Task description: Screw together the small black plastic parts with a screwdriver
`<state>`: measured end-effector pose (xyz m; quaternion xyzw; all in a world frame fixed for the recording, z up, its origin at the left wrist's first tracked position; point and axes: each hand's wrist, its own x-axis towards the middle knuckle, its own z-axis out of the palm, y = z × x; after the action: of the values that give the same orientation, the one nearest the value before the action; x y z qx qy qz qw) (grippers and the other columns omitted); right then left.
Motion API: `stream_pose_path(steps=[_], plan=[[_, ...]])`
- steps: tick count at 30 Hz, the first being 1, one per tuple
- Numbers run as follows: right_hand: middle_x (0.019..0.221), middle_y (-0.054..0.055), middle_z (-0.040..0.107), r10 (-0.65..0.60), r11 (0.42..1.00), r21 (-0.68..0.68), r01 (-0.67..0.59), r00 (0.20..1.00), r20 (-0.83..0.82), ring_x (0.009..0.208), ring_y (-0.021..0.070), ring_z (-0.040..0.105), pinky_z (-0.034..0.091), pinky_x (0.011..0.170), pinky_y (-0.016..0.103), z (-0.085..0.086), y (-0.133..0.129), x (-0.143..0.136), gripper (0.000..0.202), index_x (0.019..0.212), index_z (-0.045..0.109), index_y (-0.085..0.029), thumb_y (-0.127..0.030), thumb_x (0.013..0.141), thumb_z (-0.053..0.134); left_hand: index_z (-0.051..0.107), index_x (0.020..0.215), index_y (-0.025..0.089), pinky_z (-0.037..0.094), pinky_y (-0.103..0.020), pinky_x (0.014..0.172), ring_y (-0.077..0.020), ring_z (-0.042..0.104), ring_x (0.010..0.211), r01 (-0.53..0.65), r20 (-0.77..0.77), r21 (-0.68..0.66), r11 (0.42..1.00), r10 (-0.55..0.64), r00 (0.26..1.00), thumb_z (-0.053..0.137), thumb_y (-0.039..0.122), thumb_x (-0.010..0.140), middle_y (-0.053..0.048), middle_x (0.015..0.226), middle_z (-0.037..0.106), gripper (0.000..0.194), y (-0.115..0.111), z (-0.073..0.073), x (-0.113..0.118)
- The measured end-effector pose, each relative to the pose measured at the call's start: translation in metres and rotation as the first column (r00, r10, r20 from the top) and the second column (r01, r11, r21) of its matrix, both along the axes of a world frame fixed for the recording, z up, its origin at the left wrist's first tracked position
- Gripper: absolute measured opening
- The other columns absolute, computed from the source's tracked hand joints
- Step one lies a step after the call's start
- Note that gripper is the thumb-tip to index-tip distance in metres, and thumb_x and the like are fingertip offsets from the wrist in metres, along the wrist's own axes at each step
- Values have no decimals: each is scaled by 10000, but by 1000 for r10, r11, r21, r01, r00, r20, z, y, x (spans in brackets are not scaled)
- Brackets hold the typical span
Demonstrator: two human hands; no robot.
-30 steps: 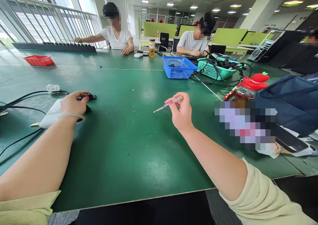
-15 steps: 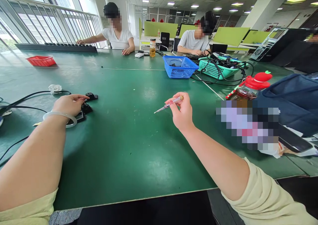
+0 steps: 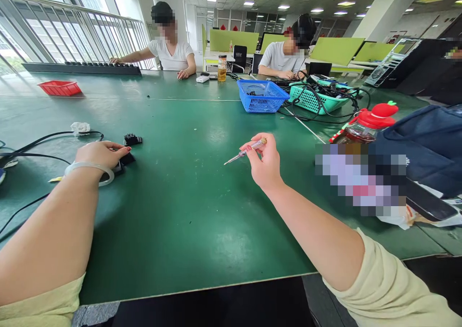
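My right hand (image 3: pixel 265 163) is closed around a small screwdriver (image 3: pixel 249 151) with a clear handle, held above the green table. Its thin metal tip points down and to the left. At the left, my left hand (image 3: pixel 99 154), with a pale bangle at the wrist, reaches over a cluster of black parts (image 3: pixel 127 158). Its thumb and fingers are drawn together there, and what lies between them is hidden. Just beyond the fingertips sits a small black piece (image 3: pixel 133 139), apart from the hand.
Black cables (image 3: pixel 39 156) run beside my left forearm. Farther off are a red tray (image 3: pixel 59 88), a blue basket (image 3: pixel 263 97) and a green basket (image 3: pixel 314 100) heaped with cables. A red-lidded jar (image 3: pixel 364 124), a dark bag (image 3: pixel 426 146) and a phone (image 3: pixel 429 199) lie right. Two people sit opposite.
My left hand has shifted slightly right and down onto the black parts, and its fingers now reach forward over them. The right hand and the screwdriver have stayed almost still.
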<state>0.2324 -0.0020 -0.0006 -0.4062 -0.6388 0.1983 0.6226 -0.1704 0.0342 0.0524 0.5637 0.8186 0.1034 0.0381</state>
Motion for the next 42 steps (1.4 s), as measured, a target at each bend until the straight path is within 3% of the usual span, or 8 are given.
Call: stream_pose_path(steps=[9,17,23,30,33,36,39,42], plan=[[859,9,733,8,1000,-3,-8,1000,1,817,198,717,550,817,407,1,0,-1,214,1025,445,-264,-405,938,579,696,1286,225,449,-331,735,-310,606,1036,-46,-182,-98,994,27,983,460,646,872,-88,1185,718,636,-6,7,18],[860,7,730,9,1000,-3,-9,1000,8,822,195,718,549,814,404,0,0,1,209,1032,450,-262,-402,944,577,689,1312,200,506,-420,852,-364,618,1119,-67,-170,-70,995,54,984,445,536,904,-126,1243,706,582,-7,8,24],[863,5,730,18,1000,-9,-18,1000,-7,814,193,715,544,804,401,-1,0,1,208,1034,460,-265,-397,941,591,760,1147,197,512,-403,952,-303,660,1047,-151,-6,116,982,153,988,511,326,856,-88,1068,760,404,-4,10,17],[859,8,735,12,1000,-2,-12,1000,-9,805,197,715,540,794,401,1,-1,1,198,1029,460,-261,-382,934,586,746,1119,156,471,-434,1045,-270,677,994,-205,190,171,964,172,967,554,409,872,-89,952,756,402,1,2,13],[859,8,737,9,1000,-2,-9,1000,-8,805,195,715,542,806,403,1,-1,0,202,1025,458,-261,-387,935,589,716,1197,175,483,-406,1034,-243,681,1037,-149,204,224,963,103,973,548,310,859,-82,1041,752,401,0,2,15],[862,9,738,11,1000,-2,-11,1000,-6,810,196,717,544,808,404,1,-1,0,210,1024,459,-261,-398,935,590,641,1339,202,469,-402,1056,-240,658,1135,17,96,247,969,-42,994,563,251,826,-66,1172,733,521,-3,6,13],[860,8,737,7,1000,3,-7,1000,-3,809,198,716,544,805,406,0,0,1,218,1023,460,-264,-411,935,593,642,1362,225,480,-431,1032,-287,642,1165,130,-82,121,984,-120,989,537,254,847,-71,1243,714,527,-4,11,9],[860,7,737,9,1000,1,-9,1000,-4,809,197,714,544,809,408,0,0,1,209,1025,460,-266,-408,940,590,667,1334,235,502,-409,991,-282,682,1060,154,-119,28,988,-150,982,524,246,857,-50,1235,721,498,-5,12,7]])
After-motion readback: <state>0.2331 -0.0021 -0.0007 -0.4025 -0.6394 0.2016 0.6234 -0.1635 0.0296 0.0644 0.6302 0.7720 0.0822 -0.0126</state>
